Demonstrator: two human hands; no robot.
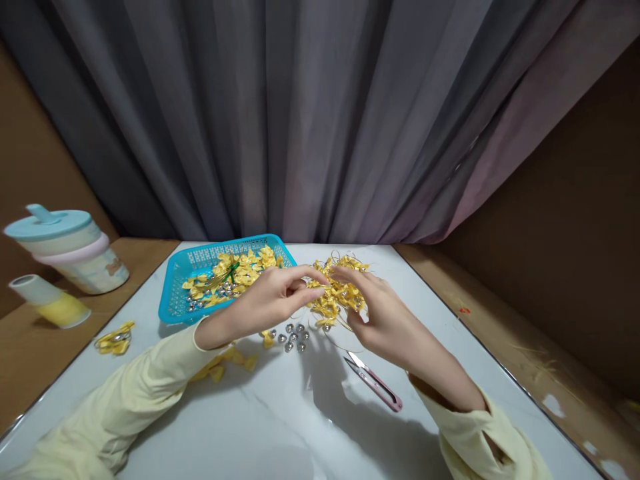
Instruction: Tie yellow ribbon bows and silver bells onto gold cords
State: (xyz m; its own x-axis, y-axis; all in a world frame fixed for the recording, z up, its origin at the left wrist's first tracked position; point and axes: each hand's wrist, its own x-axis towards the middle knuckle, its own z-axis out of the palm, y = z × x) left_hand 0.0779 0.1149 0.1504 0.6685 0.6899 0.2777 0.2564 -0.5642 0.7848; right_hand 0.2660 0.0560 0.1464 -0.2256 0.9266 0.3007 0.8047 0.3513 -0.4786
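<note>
My left hand (pixel 275 297) is raised at the right side of the blue basket, thumb and index tip brought together in a pinch. Whatever sits between those tips is too small to make out. Facing it, my right hand (pixel 387 313) has its fingers curved and its thumb apart from them. Behind and between both hands lies a heap of yellow ribbon bows (pixel 333 307) with thin gold cords and some silver bells. Several loose silver bells (pixel 295 337) lie on the table below my left hand. Pink-handled thread snips (pixel 375 383) rest below my right hand, blades pointing up and left.
The blue basket (pixel 173 287) holds yellow bows, bells and a green tie. More yellow ribbon (pixel 220 367) lies beside my left sleeve, and a small bow bundle (pixel 115 339) farther left. A lidded cup (pixel 80 250) and a yellow thread cone (pixel 55 307) stand left, beyond the white table (pixel 260 427).
</note>
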